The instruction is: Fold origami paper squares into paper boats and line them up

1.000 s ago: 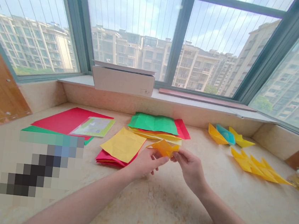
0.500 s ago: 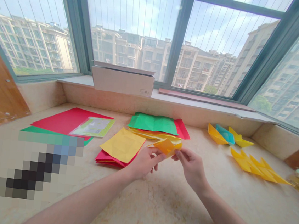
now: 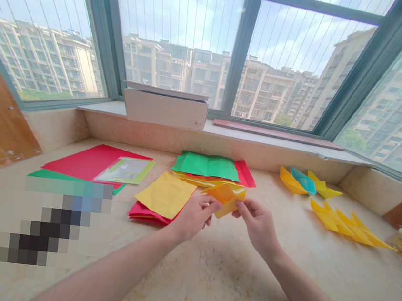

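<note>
Between my hands is a folded piece of yellow paper (image 3: 229, 204), its layers spread apart at the top. My left hand (image 3: 199, 215) pinches its left side, thumb on the near face. On the right edge, my right hand (image 3: 255, 221) grips it between thumb and fingers. Some fingertips are hidden behind the paper. Close to my left hand lies a stack of creased yellow and red sheets (image 3: 165, 197). Just beyond the held paper are a creased green sheet (image 3: 208, 165) and more yellow and red sheets under it.
Folded paper boats in yellow and blue (image 3: 301, 181) stand at the back right, with several yellow folded pieces (image 3: 347, 223) in front. Red sheets (image 3: 88, 160) and a clear packet (image 3: 127, 170) lie left. A white box (image 3: 164, 108) sits on the sill. One patch at left is blurred.
The yellow paper has been tilted and opened, so more of its near face now shows between my hands. Both hands keep their hold in nearly the same place.
</note>
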A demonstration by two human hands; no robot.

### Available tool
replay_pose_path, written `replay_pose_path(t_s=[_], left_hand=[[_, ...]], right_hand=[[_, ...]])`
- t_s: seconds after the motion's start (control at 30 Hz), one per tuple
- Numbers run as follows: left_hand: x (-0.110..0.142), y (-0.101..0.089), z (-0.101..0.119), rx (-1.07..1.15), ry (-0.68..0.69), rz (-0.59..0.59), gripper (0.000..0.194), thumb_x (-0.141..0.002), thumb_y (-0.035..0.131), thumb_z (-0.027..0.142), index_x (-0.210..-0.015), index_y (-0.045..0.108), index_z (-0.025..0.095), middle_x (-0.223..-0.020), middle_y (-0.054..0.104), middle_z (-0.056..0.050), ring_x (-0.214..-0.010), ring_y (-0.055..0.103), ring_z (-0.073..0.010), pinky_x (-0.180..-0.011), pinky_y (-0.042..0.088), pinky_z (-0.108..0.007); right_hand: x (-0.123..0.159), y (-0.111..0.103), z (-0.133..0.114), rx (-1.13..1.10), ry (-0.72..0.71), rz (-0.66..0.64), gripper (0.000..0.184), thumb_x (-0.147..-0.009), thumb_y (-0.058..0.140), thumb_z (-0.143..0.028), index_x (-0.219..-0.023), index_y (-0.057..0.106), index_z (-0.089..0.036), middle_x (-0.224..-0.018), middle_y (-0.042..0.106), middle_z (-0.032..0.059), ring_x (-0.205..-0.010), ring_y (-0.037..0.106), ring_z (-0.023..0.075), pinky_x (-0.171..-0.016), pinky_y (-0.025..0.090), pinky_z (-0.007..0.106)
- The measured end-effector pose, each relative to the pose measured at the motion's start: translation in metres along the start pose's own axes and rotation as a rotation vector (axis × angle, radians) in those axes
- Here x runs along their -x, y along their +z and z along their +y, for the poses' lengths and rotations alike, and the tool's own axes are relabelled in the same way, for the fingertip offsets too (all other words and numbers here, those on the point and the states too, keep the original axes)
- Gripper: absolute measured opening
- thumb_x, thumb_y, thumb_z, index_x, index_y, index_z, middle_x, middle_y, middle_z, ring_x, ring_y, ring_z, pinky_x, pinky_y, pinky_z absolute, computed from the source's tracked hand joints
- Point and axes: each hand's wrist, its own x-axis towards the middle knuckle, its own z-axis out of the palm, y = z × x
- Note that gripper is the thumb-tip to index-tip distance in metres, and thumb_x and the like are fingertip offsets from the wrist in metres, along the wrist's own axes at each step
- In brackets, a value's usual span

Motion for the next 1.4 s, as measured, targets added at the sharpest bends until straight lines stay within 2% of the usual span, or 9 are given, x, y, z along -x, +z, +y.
replay_pose_path(t_s=[0.37, 0.47, 0.6, 0.67, 0.83, 1.17, 1.4], left_hand=[[0.001, 0.001, 0.004, 0.048, -0.007, 0.081, 0.032, -0.085, 0.059, 0.046, -0.081, 0.062, 0.015, -0.045, 0.048, 0.006, -0.039, 0.04, -0.0077, -0.039, 0.03, -0.019], [0.0, 0.001, 0.002, 0.001, -0.014, 0.096, 0.03, -0.085, 0.059, 0.045, -0.083, 0.062, 0.015, -0.045, 0.048, 0.006, -0.037, 0.04, -0.0078, -0.039, 0.03, -0.019], [0.0, 0.002, 0.002, -0.104, -0.037, 0.055, 0.027, -0.088, 0.055, 0.039, -0.089, 0.063, 0.014, -0.047, 0.049, 0.006, -0.037, 0.041, -0.0086, -0.039, 0.031, -0.02], [0.002, 0.002, 0.003, -0.168, 0.004, 0.038, 0.027, -0.09, 0.052, 0.037, -0.089, 0.065, 0.013, -0.048, 0.051, 0.005, -0.039, 0.044, -0.0095, -0.041, 0.033, -0.021], [0.005, 0.003, 0.007, -0.315, 0.149, 0.016, 0.028, -0.091, 0.052, 0.032, -0.073, 0.064, 0.015, -0.058, 0.057, 0.001, -0.05, 0.054, -0.0113, -0.05, 0.039, -0.022], [0.006, 0.003, 0.007, -0.383, 0.212, 0.08, 0.019, -0.088, 0.056, 0.025, -0.078, 0.069, 0.016, -0.056, 0.06, 0.001, -0.052, 0.054, -0.0131, -0.054, 0.041, -0.024], [0.006, 0.002, 0.009, -0.4, 0.209, 0.116, 0.018, -0.088, 0.057, 0.023, -0.079, 0.07, 0.015, -0.051, 0.056, 0.003, -0.049, 0.051, -0.0126, -0.053, 0.04, -0.024]], right_hand=[[0.0, 0.001, 0.0, 0.01, -0.015, -0.023, 0.032, -0.085, 0.067, -0.049, -0.085, 0.069, -0.018, -0.07, 0.069, 0.0024, -0.064, 0.065, 0.0162, -0.062, 0.053, 0.027], [0.0, 0.001, 0.002, 0.02, -0.029, -0.021, 0.031, -0.085, 0.067, -0.049, -0.086, 0.069, -0.018, -0.073, 0.07, 0.0032, -0.065, 0.065, 0.0167, -0.063, 0.054, 0.028], [0.001, 0.001, 0.005, 0.052, -0.061, -0.028, 0.031, -0.086, 0.067, -0.048, -0.088, 0.069, -0.017, -0.077, 0.071, 0.0046, -0.066, 0.066, 0.0174, -0.063, 0.054, 0.028], [0.0, 0.001, 0.006, 0.067, -0.071, -0.029, 0.031, -0.086, 0.066, -0.048, -0.089, 0.07, -0.017, -0.078, 0.072, 0.0052, -0.066, 0.066, 0.0178, -0.063, 0.055, 0.029], [-0.001, 0.001, 0.009, 0.09, -0.07, -0.017, 0.033, -0.086, 0.066, -0.048, -0.093, 0.071, -0.016, -0.082, 0.073, 0.0073, -0.068, 0.067, 0.0188, -0.065, 0.055, 0.031], [0.001, 0.002, 0.009, 0.097, -0.093, -0.041, 0.03, -0.088, 0.064, -0.046, -0.094, 0.07, -0.017, -0.083, 0.072, 0.0065, -0.069, 0.067, 0.0186, -0.066, 0.055, 0.03], [0.0, 0.001, 0.009, 0.1, -0.096, -0.04, 0.029, -0.089, 0.064, -0.046, -0.095, 0.07, -0.017, -0.084, 0.072, 0.0063, -0.069, 0.067, 0.0184, -0.066, 0.055, 0.03]])
